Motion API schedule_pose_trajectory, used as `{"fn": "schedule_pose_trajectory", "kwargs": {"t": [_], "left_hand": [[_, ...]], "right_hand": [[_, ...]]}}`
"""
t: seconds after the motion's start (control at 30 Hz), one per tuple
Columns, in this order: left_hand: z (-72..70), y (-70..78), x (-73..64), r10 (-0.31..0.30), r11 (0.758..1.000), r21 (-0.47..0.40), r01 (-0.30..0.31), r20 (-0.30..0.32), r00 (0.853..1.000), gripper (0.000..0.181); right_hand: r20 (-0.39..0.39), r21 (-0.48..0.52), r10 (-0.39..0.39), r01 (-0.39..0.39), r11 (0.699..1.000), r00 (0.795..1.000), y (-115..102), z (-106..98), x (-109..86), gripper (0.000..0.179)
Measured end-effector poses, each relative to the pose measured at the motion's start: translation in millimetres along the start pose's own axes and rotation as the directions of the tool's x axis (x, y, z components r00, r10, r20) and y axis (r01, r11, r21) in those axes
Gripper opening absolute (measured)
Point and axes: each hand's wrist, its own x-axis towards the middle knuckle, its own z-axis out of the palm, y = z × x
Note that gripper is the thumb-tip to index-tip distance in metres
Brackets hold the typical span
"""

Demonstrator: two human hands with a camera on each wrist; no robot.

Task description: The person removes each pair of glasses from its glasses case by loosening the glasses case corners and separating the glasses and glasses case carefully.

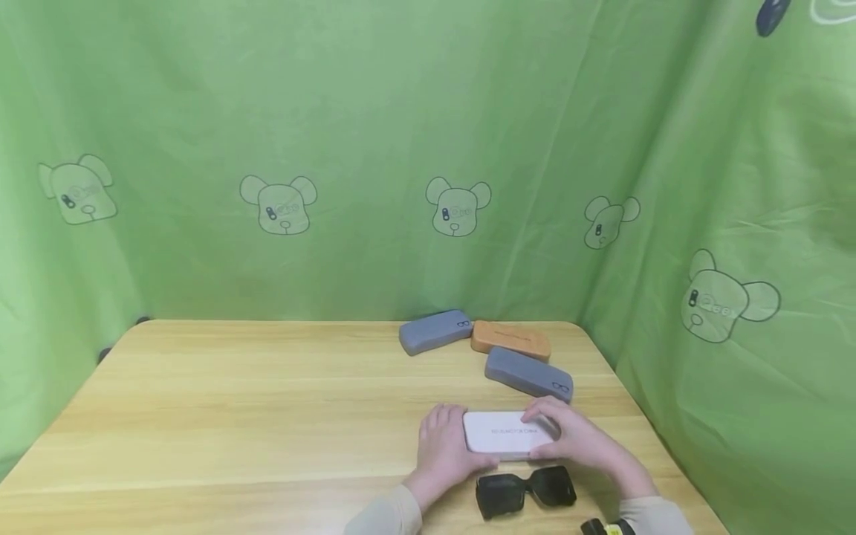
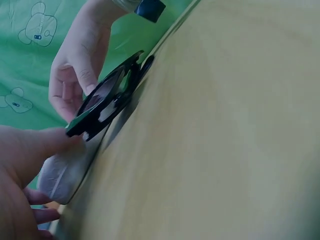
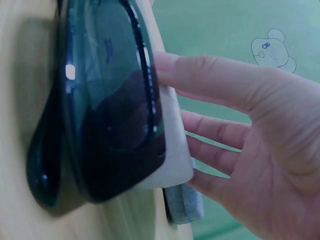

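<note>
A white glasses case (image 1: 498,437) with printed lettering lies on the table near its front right, lid down. Round its left end my left hand (image 1: 443,449) holds it, thumb along the near side and fingers toward the far side. At the other end my right hand (image 1: 576,437) grips it between thumb and fingers. Black sunglasses (image 1: 501,496) lie just in front of the case; in the right wrist view their dark lens (image 3: 110,105) covers much of the case (image 3: 175,145).
Behind the hands lie two blue-grey glasses cases (image 1: 436,332) and an orange case (image 1: 511,340), the nearer grey case (image 1: 528,374) close to my right fingers. Green curtains (image 1: 361,148) hang behind and beside the wooden table (image 1: 234,416).
</note>
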Motion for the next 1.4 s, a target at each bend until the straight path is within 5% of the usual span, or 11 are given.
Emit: {"fn": "schedule_pose_trajectory", "kwargs": {"t": [0.23, 0.43, 0.8, 1.13, 1.27, 1.4], "left_hand": [[-9.2, -0.4, 9.0, -0.037, 0.988, -0.147, 0.043, 0.045, 0.998, 0.082], [-15.0, -2.4, 25.4, -0.038, 0.983, -0.178, 0.046, 0.049, 0.998, 0.069], [-25.1, -10.4, 60.1, 0.065, 0.976, -0.214, -0.031, 0.153, 0.986, 0.065], [-30.9, -14.2, 92.1, 0.183, 0.983, -0.022, -0.182, 0.186, 0.965, 0.064], [-28.6, -12.7, 101.0, 0.246, 0.957, 0.108, -0.270, 0.191, 0.950, 0.064], [-24.0, -13.4, 110.7, 0.309, 0.900, 0.254, -0.354, 0.201, 0.929, 0.067]], "right_hand": [[-0.011, -0.030, -0.014, 0.013, 0.999, 1.000, -4, -4, -0.5, 0.046], [-0.071, -0.034, -0.048, 0.046, 0.998, 0.996, -6, -12, -0.3, 0.043], [-0.190, 0.053, 0.154, -0.147, 0.988, 0.970, 18, -24, 2.0, 0.049], [-0.220, 0.039, 0.214, -0.210, 0.977, 0.952, 51, -25, 13.4, 0.067], [-0.188, 0.000, 0.219, -0.222, 0.975, 0.958, 60, -26, 17.5, 0.072], [-0.146, -0.066, 0.199, -0.210, 0.975, 0.969, 71, -25, 22.0, 0.076]]}}
